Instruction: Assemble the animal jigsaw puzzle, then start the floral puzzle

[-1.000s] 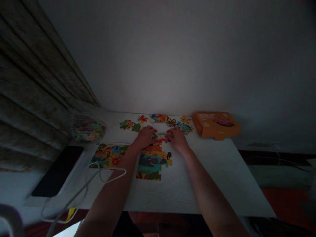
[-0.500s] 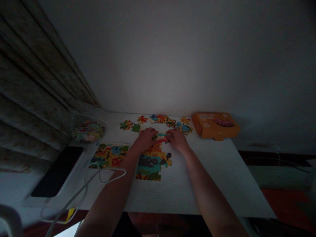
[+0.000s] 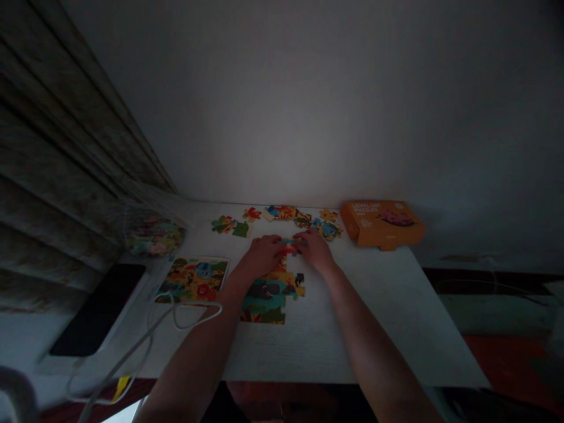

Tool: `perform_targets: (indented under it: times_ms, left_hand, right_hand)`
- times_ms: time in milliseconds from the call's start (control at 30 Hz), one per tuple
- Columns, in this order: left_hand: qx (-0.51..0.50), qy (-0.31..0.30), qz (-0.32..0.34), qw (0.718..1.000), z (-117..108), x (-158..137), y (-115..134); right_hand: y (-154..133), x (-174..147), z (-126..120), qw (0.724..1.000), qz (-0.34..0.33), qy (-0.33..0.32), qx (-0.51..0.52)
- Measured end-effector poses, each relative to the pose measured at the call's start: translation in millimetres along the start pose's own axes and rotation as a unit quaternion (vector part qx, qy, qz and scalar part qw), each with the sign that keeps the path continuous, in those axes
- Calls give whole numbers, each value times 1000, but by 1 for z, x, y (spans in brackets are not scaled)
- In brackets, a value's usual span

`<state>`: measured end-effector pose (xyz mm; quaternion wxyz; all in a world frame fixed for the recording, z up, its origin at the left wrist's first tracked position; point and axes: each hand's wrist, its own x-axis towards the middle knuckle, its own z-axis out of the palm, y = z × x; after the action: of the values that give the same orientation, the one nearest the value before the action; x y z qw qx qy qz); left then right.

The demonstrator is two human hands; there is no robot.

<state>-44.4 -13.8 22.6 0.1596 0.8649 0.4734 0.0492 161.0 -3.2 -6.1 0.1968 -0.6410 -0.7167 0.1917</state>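
Note:
On the white table, a partly joined jigsaw puzzle (image 3: 267, 294) shows a hippo over green and teal ground. My left hand (image 3: 264, 256) lies over its upper left part, fingers bent, fingertips on a puzzle piece (image 3: 288, 242) with teal and red on it. From the other side my right hand (image 3: 314, 249) pinches the same piece by its right edge. Both hands hide much of the piece, and whether it is locked into the joined part I cannot tell. Several loose puzzle pieces (image 3: 282, 212) lie in an arc beyond my hands.
An orange puzzle box (image 3: 385, 224) stands at the back right. To the left lie a picture card (image 3: 194, 279), a black phone (image 3: 99, 308) and a clear bag (image 3: 154, 235) of colourful pieces. A white cable (image 3: 176, 311) loops near my left forearm. A wall borders the table's back.
My left hand has shifted slightly toward me, covering more of the joined puzzle's upper part. My right hand keeps its hold at nearly the same spot. The view has moved a little.

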Motion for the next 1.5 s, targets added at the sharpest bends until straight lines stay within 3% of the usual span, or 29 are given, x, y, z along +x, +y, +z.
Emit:
perform_targets:
  times_ms: [433, 533, 700, 967, 1133, 1267, 1367, 1500]
  left_hand:
    - [76, 22, -33, 996, -3, 0, 28]
    - [69, 41, -32, 996, 2, 2, 26]
    - [65, 60, -46, 995, 3, 5, 27]
    - [75, 67, -83, 992, -2, 7, 27]
    - [62, 84, -71, 992, 3, 9, 25]
    - [8, 121, -64, 991, 11, 19, 23]
    - [-30, 137, -81, 987, 15, 34, 19]
    - [-15, 168, -140, 976, 10, 62, 4]
  right_hand:
    - [-3, -1, 3, 1000, -18, 17, -8]
    - [5, 1, -3, 998, -1, 70, -4]
    - [37, 6, -21, 976, 91, 192, -53]
    - [55, 6, -18, 978, 129, 149, -68]
    - [65, 10, -19, 979, 99, 174, -47]
    - [64, 12, -25, 967, 78, 243, 14]
    - [60, 11, -28, 961, 59, 267, 48]
    - [58, 11, -28, 966, 55, 249, 52]
